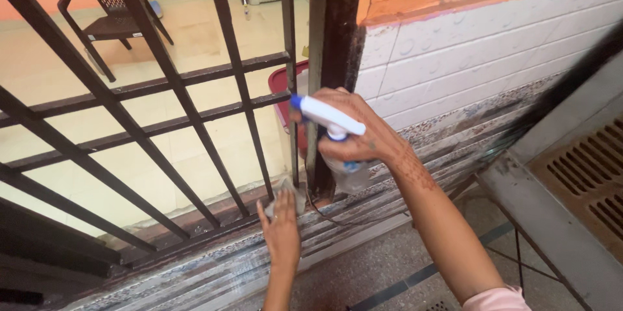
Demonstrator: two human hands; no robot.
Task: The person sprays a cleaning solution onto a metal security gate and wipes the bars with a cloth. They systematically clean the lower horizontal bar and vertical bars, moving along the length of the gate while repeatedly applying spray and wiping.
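Observation:
My right hand (363, 130) grips a clear spray bottle (328, 119) with a white and blue trigger head, its nozzle aimed left at the dark metal gate bars (240, 77). Lower down, my left hand (280, 230) presses a grey cloth (290, 193) against the base of a gate bar, close to the gate's threshold track (195, 265). The bottle's lower body shows just below my right hand's fingers.
A dark gate post (334, 45) stands beside a white tiled wall (480, 51) with peeling orange paint above. Behind the bars sit a red tub (280, 90) and a brown plastic chair (110, 12). A metal grate (584, 168) lies at right.

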